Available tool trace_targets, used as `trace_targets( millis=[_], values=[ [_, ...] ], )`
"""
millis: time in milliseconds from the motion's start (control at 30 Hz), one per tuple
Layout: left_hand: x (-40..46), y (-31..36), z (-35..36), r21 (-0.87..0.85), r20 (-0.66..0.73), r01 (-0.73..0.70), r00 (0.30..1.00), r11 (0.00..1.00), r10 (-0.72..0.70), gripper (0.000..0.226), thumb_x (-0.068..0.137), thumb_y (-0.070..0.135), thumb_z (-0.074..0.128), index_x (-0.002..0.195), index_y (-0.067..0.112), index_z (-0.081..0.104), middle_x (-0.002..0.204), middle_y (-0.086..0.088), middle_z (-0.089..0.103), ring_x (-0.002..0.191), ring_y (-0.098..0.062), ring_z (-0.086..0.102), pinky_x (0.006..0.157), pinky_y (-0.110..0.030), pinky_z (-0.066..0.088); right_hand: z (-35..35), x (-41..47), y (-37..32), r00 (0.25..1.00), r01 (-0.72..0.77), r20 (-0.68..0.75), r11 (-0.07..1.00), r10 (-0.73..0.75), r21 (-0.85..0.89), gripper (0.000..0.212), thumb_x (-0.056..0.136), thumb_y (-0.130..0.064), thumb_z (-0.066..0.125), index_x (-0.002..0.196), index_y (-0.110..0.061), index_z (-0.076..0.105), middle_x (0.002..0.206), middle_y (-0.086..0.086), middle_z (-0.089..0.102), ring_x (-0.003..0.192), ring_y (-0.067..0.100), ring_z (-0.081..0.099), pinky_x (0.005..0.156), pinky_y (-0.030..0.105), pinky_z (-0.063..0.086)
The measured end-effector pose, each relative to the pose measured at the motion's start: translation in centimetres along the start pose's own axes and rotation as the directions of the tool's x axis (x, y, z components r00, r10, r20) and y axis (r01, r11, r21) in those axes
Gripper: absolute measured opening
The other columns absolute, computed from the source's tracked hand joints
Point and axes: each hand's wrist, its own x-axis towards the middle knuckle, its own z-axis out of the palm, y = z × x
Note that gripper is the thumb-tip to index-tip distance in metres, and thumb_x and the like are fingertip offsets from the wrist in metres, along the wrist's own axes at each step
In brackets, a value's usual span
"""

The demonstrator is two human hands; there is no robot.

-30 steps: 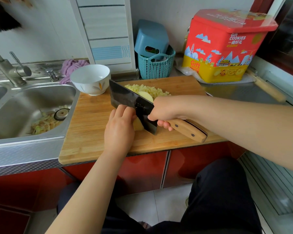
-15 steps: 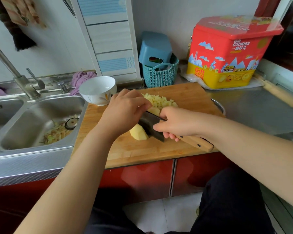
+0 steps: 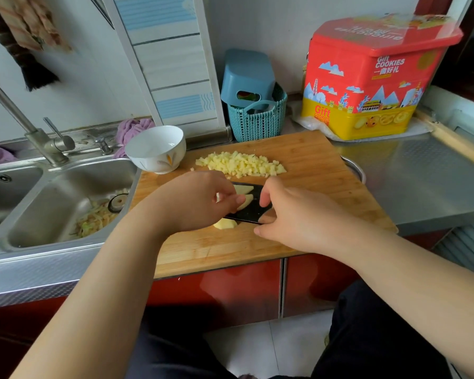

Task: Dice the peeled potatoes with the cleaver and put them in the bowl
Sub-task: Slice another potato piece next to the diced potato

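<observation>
Your right hand [image 3: 298, 217] grips the cleaver [image 3: 248, 205] tilted flat so your left hand [image 3: 195, 203] can pinch slices [image 3: 244, 190] off the blade; dice [image 3: 241, 164] wait beside the bowl [image 3: 155, 149]

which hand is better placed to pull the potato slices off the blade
Left. Its fingers already touch the pale potato slices stuck on the dark cleaver blade; the right hand is occupied holding the cleaver.

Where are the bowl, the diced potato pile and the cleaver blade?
bowl [image 3: 159, 160], head view, outer front wall.
diced potato pile [image 3: 241, 164], head view, middle of the heap.
cleaver blade [image 3: 251, 207], head view, flat dark side.
</observation>
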Motion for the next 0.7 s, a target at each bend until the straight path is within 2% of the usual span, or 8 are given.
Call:
trace_targets(
  millis=[133,300,433,500,567,633,700],
  values=[
    [-0.6,-0.2,0.5,-0.001,0.013,0.017,1.000,1.000,-0.017,0.024,0.097,0.042,0.048,0.099,0.033,0.070,0.093,0.013,0.060,0.085,-0.005,0.057,0.079,-0.035,0.051,0.8,0.1,0.6,0.999,-0.007,-0.050,1.000,0.006,-0.023,0.036,0.092,-0.047,0.059,0.111,-0.024,0.039,0.077,-0.010,0.051,0.065,0.007,0.051,0.052,0.027,0.040],
    [-0.2,-0.7,2.1,-0.027,0.029,0.018,0.999,0.999,-0.017,0.017,0.099,0.030,0.050,0.103,0.038,0.065,0.103,0.014,0.056,0.092,-0.005,0.056,0.085,-0.035,0.050,1.9,0.1,1.1,0.998,-0.011,-0.061,1.000,0.011,-0.003,0.035,0.093,-0.045,0.058,0.112,-0.023,0.038,0.077,-0.011,0.054,0.066,0.007,0.054,0.057,0.031,0.048],
    [0.5,-0.6,3.0,-0.018,0.030,0.021,0.999,1.000,-0.021,0.019,0.100,0.034,0.046,0.110,0.035,0.062,0.110,0.013,0.053,0.099,-0.008,0.054,0.089,-0.035,0.047,2.4,-0.2,1.0,0.998,-0.005,-0.066,1.000,0.006,0.013,0.032,0.095,-0.041,0.057,0.109,-0.022,0.037,0.067,-0.014,0.044,0.055,0.001,0.042,0.048,0.024,0.033],
    [1.1,-0.4,3.3,0.025,0.060,0.031,0.998,0.999,-0.033,0.023,0.100,0.037,0.044,0.117,0.032,0.059,0.118,0.009,0.050,0.107,-0.011,0.050,0.095,-0.034,0.043,2.6,-0.4,0.9,0.998,0.013,-0.067,0.999,-0.010,0.038,0.031,0.095,-0.041,0.058,0.106,-0.023,0.035,0.074,-0.017,0.053,0.062,0.000,0.050,0.052,0.025,0.042],
    [1.8,-0.3,3.4,0.062,0.097,0.059,0.993,0.996,-0.065,0.028,0.099,0.043,0.041,0.119,0.030,0.056,0.120,0.006,0.048,0.111,-0.015,0.047,0.097,-0.034,0.040,2.7,-0.7,0.9,0.997,0.031,-0.073,0.998,-0.027,0.059,0.031,0.094,-0.041,0.058,0.105,-0.024,0.035,0.088,-0.014,0.062,0.075,0.004,0.060,0.064,0.029,0.052],
    [2.7,-0.3,3.4,0.059,0.133,0.092,0.986,0.994,-0.099,0.034,0.100,0.048,0.035,0.120,0.028,0.054,0.118,0.005,0.047,0.112,-0.016,0.046,0.099,-0.037,0.039,2.8,-0.9,0.9,0.996,0.044,-0.080,0.998,-0.040,0.053,0.031,0.094,-0.041,0.058,0.106,-0.024,0.035,0.086,-0.015,0.060,0.073,0.003,0.058,0.065,0.028,0.053],
    [3.6,-0.3,3.3,0.059,0.175,0.129,0.975,0.990,-0.138,0.042,0.101,0.051,0.027,0.121,0.027,0.054,0.117,0.003,0.047,0.115,-0.019,0.045,0.103,-0.042,0.036,2.7,-1.2,0.9,0.995,0.054,-0.083,0.997,-0.050,0.048,0.031,0.095,-0.041,0.057,0.109,-0.024,0.035,0.076,-0.018,0.051,0.065,-0.001,0.051,0.059,0.023,0.048]
  ],
)
